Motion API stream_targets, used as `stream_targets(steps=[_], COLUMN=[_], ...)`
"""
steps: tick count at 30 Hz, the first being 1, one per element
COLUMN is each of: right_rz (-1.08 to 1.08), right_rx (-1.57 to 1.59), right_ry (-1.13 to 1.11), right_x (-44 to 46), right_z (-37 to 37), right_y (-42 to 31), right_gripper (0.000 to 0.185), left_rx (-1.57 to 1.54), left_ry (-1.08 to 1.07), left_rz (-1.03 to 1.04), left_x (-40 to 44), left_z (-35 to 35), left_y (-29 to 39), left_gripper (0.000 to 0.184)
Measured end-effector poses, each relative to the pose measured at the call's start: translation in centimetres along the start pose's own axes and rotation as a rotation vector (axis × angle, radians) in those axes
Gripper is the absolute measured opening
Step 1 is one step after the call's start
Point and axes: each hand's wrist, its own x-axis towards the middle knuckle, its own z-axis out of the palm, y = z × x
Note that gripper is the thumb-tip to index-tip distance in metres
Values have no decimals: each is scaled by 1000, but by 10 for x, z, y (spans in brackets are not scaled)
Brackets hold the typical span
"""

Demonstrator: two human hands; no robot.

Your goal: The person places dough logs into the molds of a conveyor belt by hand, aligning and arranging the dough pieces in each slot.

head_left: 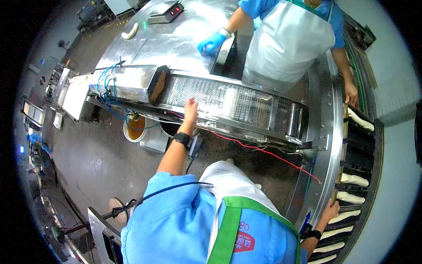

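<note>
Black-banded at the wrist, the right hand (330, 210) sits at the edge of the dark tray (357, 152), just beside long, pale, uneven dough strips (351, 197); the left hand (190, 108) is at the shiny mesh conveyor (250, 105), well apart from them. Whether either grips anything, I cannot tell.

On the wearer's light-blue cloth shirt (167, 215), near, we read the red digits 0 and 8 above a red badge (243, 242) whose white lettering we cannot make out. A dark-blue arrow (306, 219) marks the curved metal rim (332, 158), near right. Far left, the silver boxy scale's (164, 12) red digits are illegible.
</note>
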Motion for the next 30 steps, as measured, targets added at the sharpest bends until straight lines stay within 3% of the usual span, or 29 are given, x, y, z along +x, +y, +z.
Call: stream_targets(steps=[3,5,6,9,11,14,17,19,21,23,27,28,29,30], right_rz=[73,75,71,91,122,128,124,142,159,102,94,13,7,-85], right_rx=[-49,-59,-63,-65,-90,-109,-81,-63,-44,-23,-119,-56,13,124], right_ry=[-120,-73,-75,-117,-121,-160,-144,-149,-154,-68,-121,-23,-81,158], right_x=[1,-1,-1,2,2,3,3,6,6,3,3,4,8,2], right_z=[-2,-3,-2,3,7,0,10,12,12,11,1,21,3,-2], right_y=[0,-1,0,5,7,-2,4,5,4,0,-12,7,-9,-26], right_gripper=[41,44,44,47,48,49,48,49,49,50,46,41,34,30], left_rx=[17,162,246,-114,-328,-177,-204,-78,-68,-23,335,277,188,-55], left_ry=[247,280,252,283,335,310,365,351,323,426,622,577,517,394], left_rz=[-11,41,-41,-193,-415,-400,-445,-480,-543,-604,-671,-688,-635,-591], left_x=[56,88,76,92,100,179,195,163,187,204,135,113,112,109], left_z=[-29,-51,-54,-66,-70,-100,-107,-90,-85,-71,-31,-28,-26,-28], left_y=[-32,-49,-13,-9,1,-94,-108,-48,-67,-76,24,56,49,40], left_gripper=[33,35,34,27,28,40,49,53,59,68,88,89,80,72])
